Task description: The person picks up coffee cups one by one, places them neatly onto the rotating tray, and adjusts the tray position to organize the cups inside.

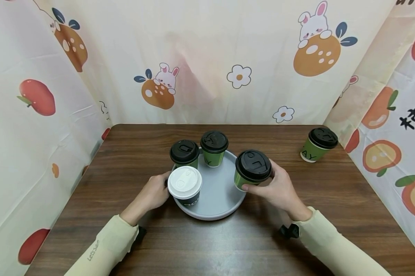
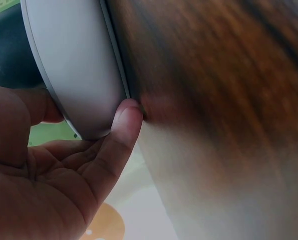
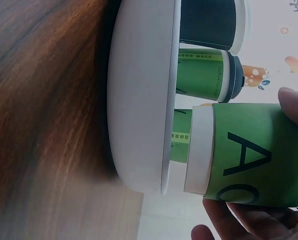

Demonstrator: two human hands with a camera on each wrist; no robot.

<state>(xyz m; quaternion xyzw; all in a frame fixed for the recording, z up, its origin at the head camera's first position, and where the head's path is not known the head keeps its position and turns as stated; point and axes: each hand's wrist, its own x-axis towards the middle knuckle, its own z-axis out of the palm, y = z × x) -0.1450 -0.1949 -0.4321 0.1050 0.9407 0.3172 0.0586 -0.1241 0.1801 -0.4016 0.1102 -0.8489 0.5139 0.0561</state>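
Observation:
My left hand [image 1: 157,191] grips the left rim of a round grey tray [image 1: 219,197]; in the left wrist view its fingers [image 2: 126,125] press the tray's outer wall. With my right hand [image 1: 280,188] I hold a green paper cup with a black lid [image 1: 252,168], upright over the tray's right side. In the right wrist view a gap shows between the base of this green cup [image 3: 258,155] and the tray rim. A dark cup with a white lid [image 1: 185,183] stands on the tray near my left hand. Behind it are two black-lidded green cups, one left [image 1: 184,152], one mid-back [image 1: 213,147].
Another green cup with a black lid [image 1: 318,144] stands at the table's back right. The wooden table [image 1: 207,249] meets a printed curtain [image 1: 207,57] at its back edge, with more printed cloth along both sides.

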